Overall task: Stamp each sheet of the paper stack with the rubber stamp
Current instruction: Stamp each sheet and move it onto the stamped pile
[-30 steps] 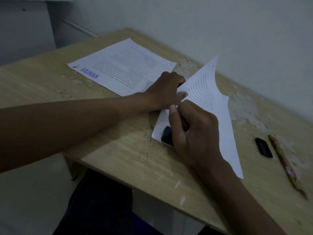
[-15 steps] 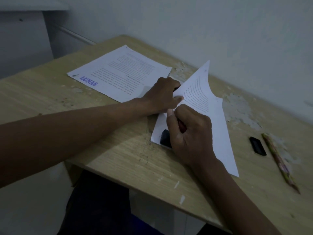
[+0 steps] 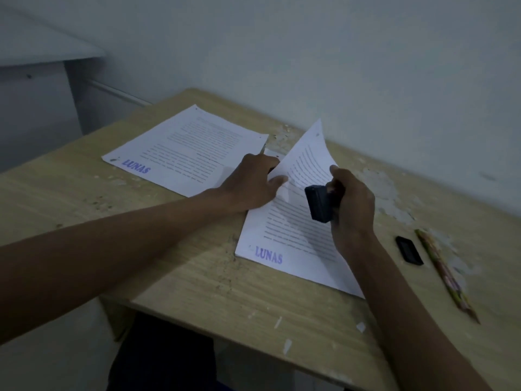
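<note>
From my head view, my right hand is clenched round the rubber stamp, which I hold lifted off the page with its dark block tipped toward nine o'clock, clear of the paper. Under it lies the paper stack on the tabletop, its long axis running from about seven o'clock near me up toward one o'clock at the wall. The top sheet already carries a blue LUNAS mark at its near corner, at about seven o'clock from the stamp. My left hand sits at nine o'clock from the stamp, and it looks to me as if its thumb and fingers pinch that sheet's left edge, so that the far part curls upright; the fingertips themselves are hidden behind the paper. A finished sheet, also marked, lies flat at ten o'clock from my left hand, just beside the stack. I judge that the coming move turns on this: the marked sheet must travel toward ten o'clock onto that finished one, and my left hand is the nearer for it, while the stamp waits above. A dark cap and a pencil lie at four o'clock from the stamp, well apart from the paper.
</note>
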